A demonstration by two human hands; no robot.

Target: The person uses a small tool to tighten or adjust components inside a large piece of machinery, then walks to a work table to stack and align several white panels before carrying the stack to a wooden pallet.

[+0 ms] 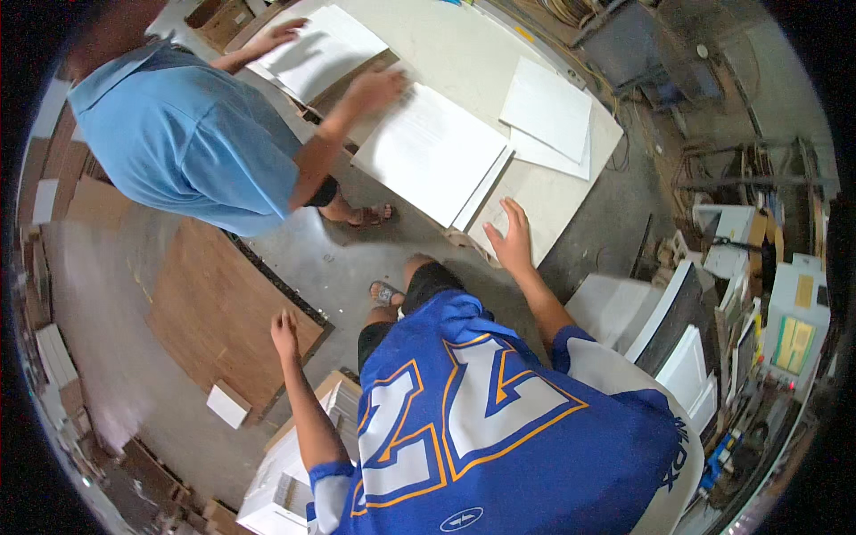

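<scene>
My right hand [510, 236] is over the near end of a pale worktable [557, 201], fingers apart and nothing in it. Just left of it lies a stack of white panels [428, 156]; I cannot tell if my fingertips touch the table. My left hand [283, 336] hangs low at my left, above the floor, with loosely extended fingers and no visible object. Across the table's left side stands a co-worker in a blue shirt [192, 134]. One of that person's hands is blurred above the panels, the other over another white panel stack [321, 53].
Two loose white boards [548, 107] overlap at the table's right side. A brown sheet [218, 308] lies on the floor at left, a small white piece [228, 404] at its edge. White panels [691, 374] lean at my right; stacked white pieces [281, 490] stand behind my left arm.
</scene>
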